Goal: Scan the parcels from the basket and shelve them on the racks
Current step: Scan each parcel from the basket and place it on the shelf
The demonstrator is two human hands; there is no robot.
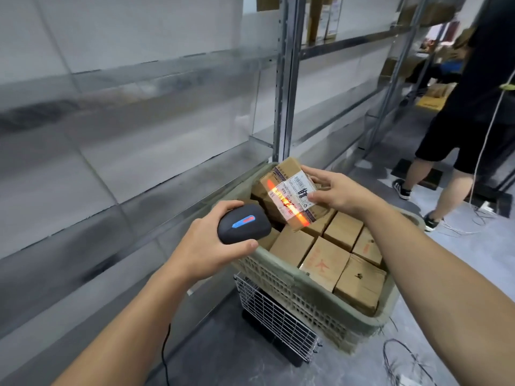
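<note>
My right hand (335, 190) grips a small cardboard parcel (289, 188) by its right end, holding it tilted above the basket. A white label faces up and an orange-red scan line crosses it. My left hand (206, 252) holds a black barcode scanner (243, 224) with a blue and red strip, aimed at the label from the lower left. Its cord hangs down below my forearm. The olive plastic basket (281, 277) beneath holds several brown cardboard boxes (326, 260) packed side by side.
Grey metal racks (287, 79) run along the left and back, with a few boxes on a top shelf (323, 20). The basket sits on a wire cart (276, 321). Another person (473, 112) stands at the right. Loose cables (404, 360) lie on the floor.
</note>
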